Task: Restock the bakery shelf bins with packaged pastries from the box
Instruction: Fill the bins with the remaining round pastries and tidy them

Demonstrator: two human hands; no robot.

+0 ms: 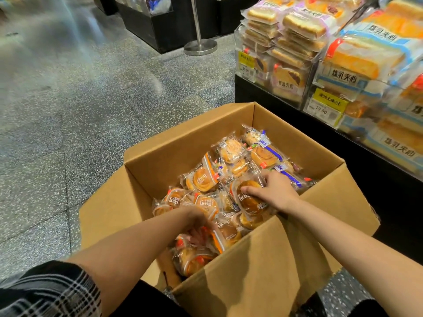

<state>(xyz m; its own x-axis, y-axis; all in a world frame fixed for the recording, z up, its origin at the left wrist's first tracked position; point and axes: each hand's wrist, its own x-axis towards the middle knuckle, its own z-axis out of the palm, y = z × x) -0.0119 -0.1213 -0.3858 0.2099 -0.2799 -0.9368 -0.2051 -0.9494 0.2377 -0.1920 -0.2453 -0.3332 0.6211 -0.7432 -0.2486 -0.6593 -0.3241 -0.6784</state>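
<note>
Speckled grey flooring supports an open cardboard box with its flaps folded outward. Inside the box lie clear-wrapped packaged pastries, round and golden-brown, printed with orange or blue bands. Beyond the box, to the right, clear shelf bins hold stacked sliced-bread packs. Within the box, the right hand grips a dark pastry pack. The left hand reaches among packs; whether it grips one cannot be determined.
</note>
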